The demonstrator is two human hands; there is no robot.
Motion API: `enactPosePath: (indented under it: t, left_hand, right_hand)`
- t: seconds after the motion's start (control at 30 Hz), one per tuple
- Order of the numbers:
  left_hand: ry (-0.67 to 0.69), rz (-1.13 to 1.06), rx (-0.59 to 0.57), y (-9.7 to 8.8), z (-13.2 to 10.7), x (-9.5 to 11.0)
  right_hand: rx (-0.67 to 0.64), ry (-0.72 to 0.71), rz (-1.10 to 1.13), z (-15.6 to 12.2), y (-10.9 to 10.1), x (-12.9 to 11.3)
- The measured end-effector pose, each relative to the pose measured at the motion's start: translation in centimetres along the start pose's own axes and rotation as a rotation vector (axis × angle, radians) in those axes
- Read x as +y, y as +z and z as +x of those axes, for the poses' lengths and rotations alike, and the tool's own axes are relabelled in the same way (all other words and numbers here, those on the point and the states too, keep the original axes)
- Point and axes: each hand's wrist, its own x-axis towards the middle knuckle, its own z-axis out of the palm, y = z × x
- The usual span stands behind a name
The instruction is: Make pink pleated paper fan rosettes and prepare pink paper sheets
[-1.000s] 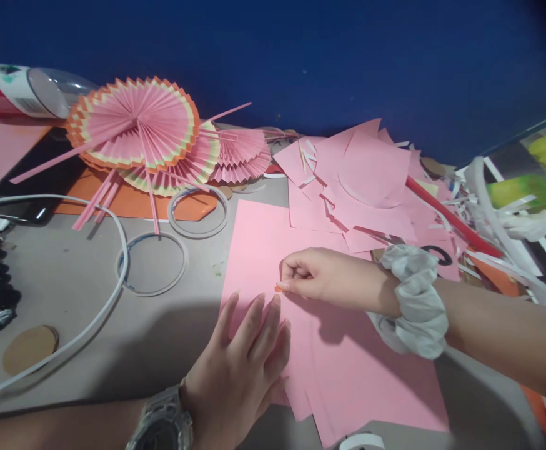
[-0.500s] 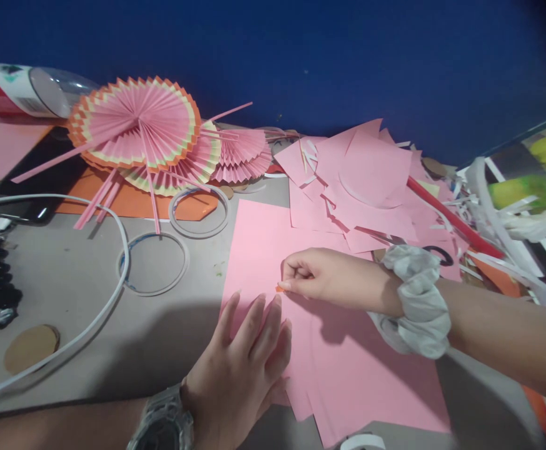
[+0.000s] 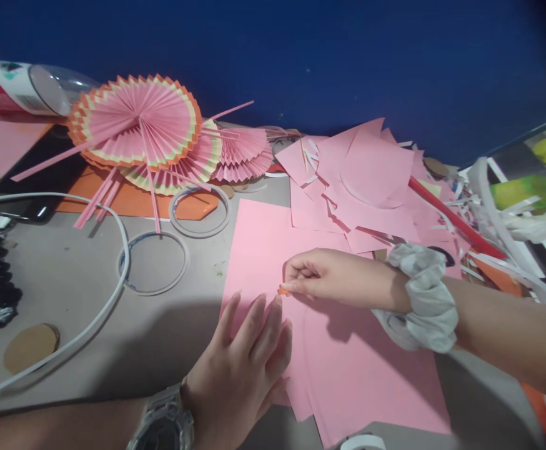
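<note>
My left hand (image 3: 247, 369) lies on the pink sheets of paper (image 3: 371, 387), fingers stretched out and slightly apart. A watch (image 3: 165, 419) with a clear strap sits on that wrist. Just beyond its fingertips, my right hand (image 3: 308, 275) is closed, thumb and index finger pinching a small orange piece (image 3: 282, 290) low over the pink paper. Most of this piece is hidden, so its kind is unclear. A pale scrunchie (image 3: 425, 300) circles the right wrist.
Pleated pink paper rosettes (image 3: 137, 122) and a plastic bottle (image 3: 8, 84) lie back left. Two rings (image 3: 153, 292) and a white cable (image 3: 125, 250) cross the left side. Pink paper scraps (image 3: 376, 169) pile up behind my right hand, beside a red stick (image 3: 455, 215).
My right hand has shifted very slightly to the right, and a little more of the orange piece shows. The left hand stays in place.
</note>
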Motion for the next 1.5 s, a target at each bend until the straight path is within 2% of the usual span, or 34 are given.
enactPosePath:
  t: [0.3, 0.43, 0.67, 1.5]
  left_hand:
    - [0.01, -0.001, 0.013, 0.06, 0.07, 0.0]
    - [-0.044, -0.023, 0.013, 0.17, 0.06, 0.32]
    - [-0.001, 0.003, 0.007, 0.01, -0.02, -0.03]
    - [-0.004, -0.005, -0.028, -0.29, 0.0, -0.1]
  right_hand:
    - [0.097, 0.002, -0.076, 0.04, 0.59, -0.35]
    - [0.114, 0.012, -0.095, -0.14, 0.51, -0.6]
    - [0.106, 0.003, -0.078, 0.0, 0.45, -0.55]
    - [0.098, 0.0, -0.148, 0.18, 0.56, -0.62]
